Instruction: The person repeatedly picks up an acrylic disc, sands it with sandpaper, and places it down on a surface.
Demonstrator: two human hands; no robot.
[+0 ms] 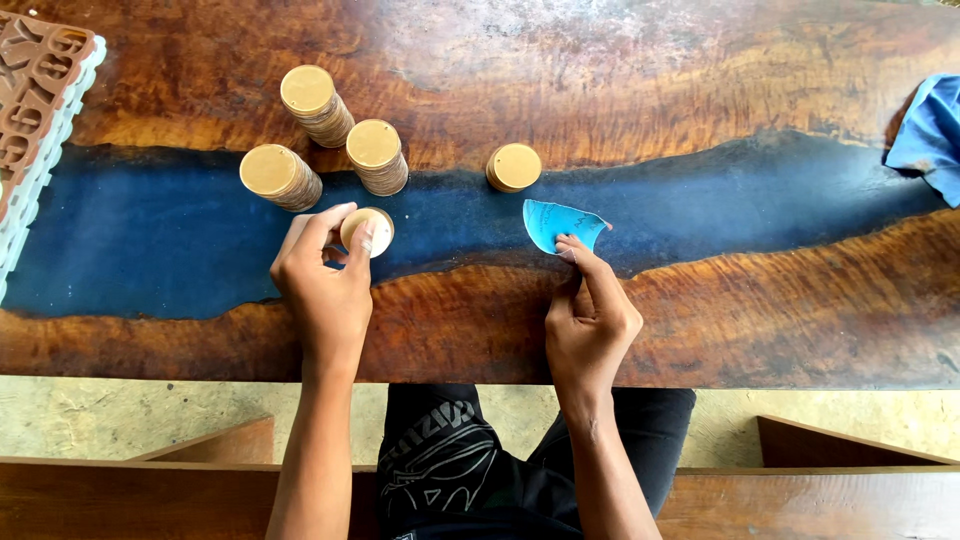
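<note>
1. Left hand (pixel 322 290): fingers closed around a single round wooden disc (pixel 367 231), thumb and forefinger pinching its rim. The disc sits tilted over the blue resin strip (pixel 150 235) of the counter (pixel 700 80), face up toward the camera, apparently so the edge stays accessible.
2. Right hand (pixel 590 325): fingertips press down on a blue sandpaper piece (pixel 558 224), pinning it flat on the counter. It lies at 3 o'clock from the held disc, near but apart.
3. Disc stacks: three tall stacks (pixel 318 105) stand grouped at 11 to 12 o'clock of the left hand, close together and leaning slightly. One short stack (pixel 514 167) stands alone at 12 o'clock of the sandpaper, seemingly kept separate from the tall ones.
4. Count: four stacks, one loose disc, one sandpaper piece.
5. Periphery: a brown numeral tray (pixel 35 70) at the far left edge; a blue cloth (pixel 928 135) at the far right edge.
</note>
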